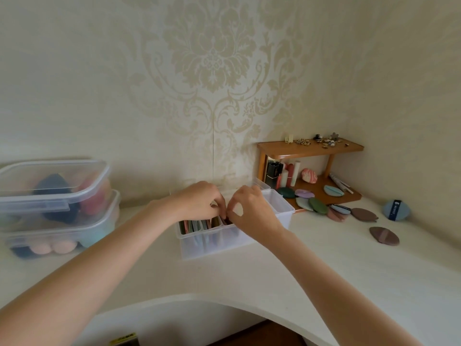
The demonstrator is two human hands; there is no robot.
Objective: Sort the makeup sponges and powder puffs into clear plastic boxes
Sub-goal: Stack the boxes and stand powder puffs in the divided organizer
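Hands are meeting over the box near the worktop's back edge; the left hand and right hand are pinching a dark puff, easing it upright between the others. Best kept vertical and pressed gently into the gap. More puffs are lying toward the worktop's right corner.

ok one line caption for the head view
Both hands, left and right, tuck powder puffs into a clear divided box on a white desk.
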